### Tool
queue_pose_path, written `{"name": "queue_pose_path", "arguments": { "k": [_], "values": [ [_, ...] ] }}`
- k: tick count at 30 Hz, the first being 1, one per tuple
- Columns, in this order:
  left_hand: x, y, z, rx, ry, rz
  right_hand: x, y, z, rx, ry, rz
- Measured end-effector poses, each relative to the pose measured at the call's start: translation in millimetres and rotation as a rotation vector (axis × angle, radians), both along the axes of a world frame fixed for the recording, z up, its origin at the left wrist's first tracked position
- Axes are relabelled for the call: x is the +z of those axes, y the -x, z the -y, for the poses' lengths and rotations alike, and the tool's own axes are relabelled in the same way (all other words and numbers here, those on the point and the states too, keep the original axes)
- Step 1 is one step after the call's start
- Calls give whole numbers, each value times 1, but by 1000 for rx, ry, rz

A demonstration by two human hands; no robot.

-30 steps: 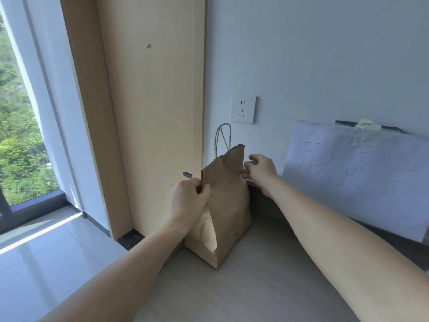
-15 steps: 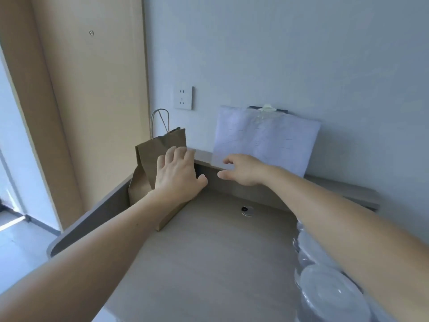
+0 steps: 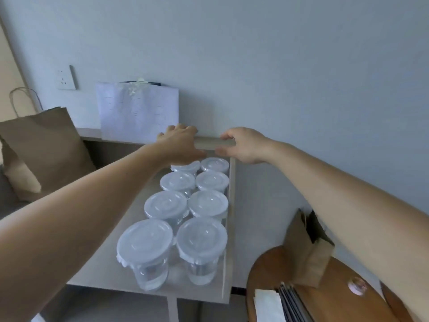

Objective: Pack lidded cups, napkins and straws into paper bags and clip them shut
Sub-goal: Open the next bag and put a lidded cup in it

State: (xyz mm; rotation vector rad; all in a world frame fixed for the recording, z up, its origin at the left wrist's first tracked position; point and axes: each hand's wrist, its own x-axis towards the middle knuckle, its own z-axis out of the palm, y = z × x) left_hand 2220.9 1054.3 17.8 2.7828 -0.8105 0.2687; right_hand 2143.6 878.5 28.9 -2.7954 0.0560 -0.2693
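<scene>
Left hand: your left hand point(image 3: 183, 144) reaches palm down over the far end of the cup rows. Its fingers are fairly straight and a little apart, gripping nothing. I judge it is heading for a back cup.
Right hand: your right hand point(image 3: 246, 145) hangs beside it by the ledge point(image 3: 209, 141), thumb and fingers spread in an open curve, empty.
Cups: eight lidded cups point(image 3: 167, 204) stand in two rows on the desk point(image 3: 99, 273), tight against its right edge, likely lined up for easy picking.
Bags: a paper bag point(image 3: 39, 147) stands at the desk's left. A second bag point(image 3: 306, 247) sits on the round table point(image 3: 336, 305), near the supplies.
Hidden: the far left cup is half under your left hand, and I cannot tell whether skin touches lid.
Unclear: the white stack point(image 3: 267, 305) may be napkins and the dark strips point(image 3: 292, 303) perhaps straws, but both are cut off. The small pink thing point(image 3: 356, 285) is too blurred to name.
</scene>
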Motion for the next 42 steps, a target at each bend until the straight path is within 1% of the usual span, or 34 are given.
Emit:
{"name": "queue_pose_path", "arguments": {
  "k": [6, 14, 19, 23, 27, 31, 39, 42],
  "values": [
    [-7, 51, 109, -172, -75, -33, -23, 78, 93, -142, -97, -40],
    [-32, 76, 256, -392, -211, -77, -72, 125, 208, -369, -180, -113],
    [-67, 72, 344, -488, -251, -141, -94, 146, 275, -518, -165, -180],
    [-110, 69, 391, -499, -227, -220, -127, 157, 315, -627, -182, -181],
    [-158, 61, 416, -447, -188, -304, -176, 157, 342, -690, -229, -264],
    [-208, 47, 425, -353, -196, -406, -230, 143, 369, -691, -273, -352],
    [-292, 47, 425, -42, -207, -519, -326, 96, 423, -476, -298, -523],
    [-317, 55, 427, 66, -203, -557, -361, 81, 439, -415, -306, -539]
  ]
}}
